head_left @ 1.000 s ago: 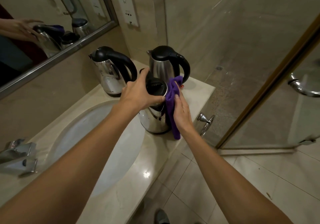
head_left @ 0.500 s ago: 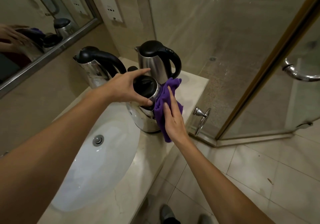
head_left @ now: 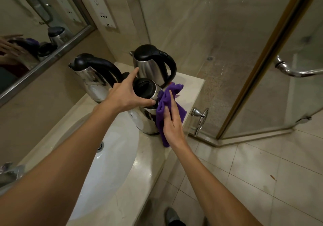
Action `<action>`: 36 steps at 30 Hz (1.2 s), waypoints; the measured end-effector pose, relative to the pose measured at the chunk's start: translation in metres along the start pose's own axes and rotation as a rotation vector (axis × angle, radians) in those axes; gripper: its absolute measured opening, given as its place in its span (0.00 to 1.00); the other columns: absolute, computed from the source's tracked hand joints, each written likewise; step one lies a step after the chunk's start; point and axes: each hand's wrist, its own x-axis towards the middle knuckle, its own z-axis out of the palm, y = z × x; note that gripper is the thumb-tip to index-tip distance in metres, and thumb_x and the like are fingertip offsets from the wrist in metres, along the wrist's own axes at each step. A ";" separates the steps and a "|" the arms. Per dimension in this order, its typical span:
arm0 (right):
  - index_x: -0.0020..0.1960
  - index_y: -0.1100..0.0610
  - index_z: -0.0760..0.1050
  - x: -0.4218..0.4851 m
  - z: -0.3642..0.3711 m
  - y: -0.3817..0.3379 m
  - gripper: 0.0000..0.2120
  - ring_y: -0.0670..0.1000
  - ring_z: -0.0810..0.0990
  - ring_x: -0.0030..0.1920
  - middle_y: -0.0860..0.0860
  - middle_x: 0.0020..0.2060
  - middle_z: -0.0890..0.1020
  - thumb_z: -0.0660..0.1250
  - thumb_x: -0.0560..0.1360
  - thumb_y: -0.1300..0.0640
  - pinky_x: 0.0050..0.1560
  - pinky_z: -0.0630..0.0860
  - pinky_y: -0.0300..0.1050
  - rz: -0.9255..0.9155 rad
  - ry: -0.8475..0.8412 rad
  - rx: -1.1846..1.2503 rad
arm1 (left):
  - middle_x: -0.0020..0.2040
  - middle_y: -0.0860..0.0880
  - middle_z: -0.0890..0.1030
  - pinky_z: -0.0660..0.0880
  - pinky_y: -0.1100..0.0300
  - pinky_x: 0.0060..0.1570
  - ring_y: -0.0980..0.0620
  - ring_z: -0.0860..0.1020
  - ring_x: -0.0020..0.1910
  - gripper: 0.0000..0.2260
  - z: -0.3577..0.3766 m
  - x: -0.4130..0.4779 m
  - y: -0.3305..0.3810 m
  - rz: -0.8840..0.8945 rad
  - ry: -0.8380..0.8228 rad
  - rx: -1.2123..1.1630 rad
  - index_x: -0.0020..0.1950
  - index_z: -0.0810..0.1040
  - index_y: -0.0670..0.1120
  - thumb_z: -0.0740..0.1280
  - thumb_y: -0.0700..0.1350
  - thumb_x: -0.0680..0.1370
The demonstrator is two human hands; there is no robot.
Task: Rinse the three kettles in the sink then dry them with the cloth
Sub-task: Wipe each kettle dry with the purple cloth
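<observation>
1. Single view: a wide-angle head-worn camera, looking forward and steeply down along both bare forearms, which enter from the bottom edge.
2. It faces the pale polished marble vanity counter [head_left: 150, 155], which runs from 7 o'clock up to 1 o'clock. The white oval sink basin [head_left: 111, 164] lies at 8 o'clock.
3. Range is close, at arm's reach. The left hand [head_left: 125, 96] and right hand [head_left: 173, 122] sit near frame centre, at the nearest steel kettle with a black lid [head_left: 143, 120].
4. The metal-framed wall mirror [head_left: 35, 16] at 10 o'clock gives a reflected second angle on the kettles and one hand.
5. The gold-framed glass shower door [head_left: 297, 59] fills 3 o'clock.
6. Beige floor tiles [head_left: 262, 173] lie at 5 o'clock, with a dark shoe [head_left: 172, 215] at 6 o'clock, directly beneath the lens.
</observation>
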 end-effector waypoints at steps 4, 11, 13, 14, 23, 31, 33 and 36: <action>0.76 0.31 0.58 0.013 -0.001 -0.002 0.20 0.42 0.66 0.75 0.39 0.75 0.67 0.51 0.85 0.41 0.77 0.62 0.50 0.078 -0.002 0.016 | 0.76 0.46 0.67 0.60 0.42 0.73 0.38 0.61 0.75 0.51 0.008 -0.006 0.005 -0.036 0.056 0.014 0.81 0.49 0.57 0.76 0.64 0.66; 0.81 0.42 0.55 0.032 -0.017 -0.010 0.22 0.38 0.62 0.70 0.41 0.75 0.66 0.46 0.87 0.46 0.71 0.57 0.37 0.195 -0.067 -0.010 | 0.78 0.45 0.64 0.59 0.42 0.72 0.38 0.59 0.76 0.50 0.015 -0.003 0.020 -0.100 0.093 0.019 0.81 0.48 0.56 0.74 0.65 0.69; 0.81 0.42 0.55 0.022 -0.014 -0.004 0.23 0.42 0.63 0.72 0.42 0.75 0.66 0.47 0.87 0.44 0.78 0.58 0.48 0.199 -0.035 0.016 | 0.78 0.45 0.63 0.58 0.42 0.72 0.38 0.59 0.76 0.50 0.015 -0.003 0.019 -0.103 0.086 0.038 0.81 0.48 0.55 0.74 0.65 0.69; 0.81 0.40 0.56 0.016 -0.012 0.000 0.24 0.44 0.63 0.75 0.42 0.76 0.65 0.49 0.85 0.40 0.79 0.59 0.55 0.195 -0.022 0.020 | 0.78 0.45 0.63 0.58 0.41 0.72 0.38 0.59 0.76 0.50 0.014 -0.003 0.019 -0.105 0.082 0.044 0.81 0.48 0.55 0.74 0.65 0.69; 0.82 0.40 0.51 -0.017 0.014 0.014 0.29 0.47 0.54 0.80 0.43 0.81 0.57 0.55 0.83 0.41 0.79 0.53 0.55 0.129 0.077 0.060 | 0.77 0.46 0.65 0.62 0.42 0.70 0.38 0.62 0.75 0.51 0.019 -0.004 0.018 -0.148 0.113 0.027 0.81 0.50 0.54 0.73 0.68 0.67; 0.78 0.34 0.58 0.014 0.000 0.004 0.25 0.49 0.67 0.75 0.44 0.75 0.70 0.52 0.82 0.35 0.77 0.61 0.62 0.202 0.029 0.075 | 0.71 0.40 0.71 0.69 0.44 0.63 0.36 0.69 0.69 0.49 0.027 -0.005 0.037 -0.280 0.205 0.024 0.80 0.51 0.52 0.71 0.69 0.68; 0.79 0.34 0.56 0.018 -0.007 -0.003 0.23 0.49 0.69 0.72 0.45 0.73 0.71 0.49 0.84 0.37 0.75 0.64 0.58 0.239 0.000 0.034 | 0.73 0.40 0.68 0.69 0.44 0.64 0.36 0.68 0.71 0.49 0.021 -0.002 0.036 -0.301 0.150 -0.053 0.80 0.50 0.51 0.72 0.68 0.69; 0.80 0.33 0.53 0.025 -0.017 -0.003 0.22 0.48 0.72 0.65 0.48 0.71 0.74 0.48 0.86 0.40 0.65 0.67 0.49 0.261 -0.039 0.023 | 0.73 0.40 0.68 0.72 0.44 0.64 0.38 0.70 0.69 0.47 0.003 0.003 0.021 -0.257 0.063 -0.033 0.78 0.56 0.49 0.73 0.68 0.67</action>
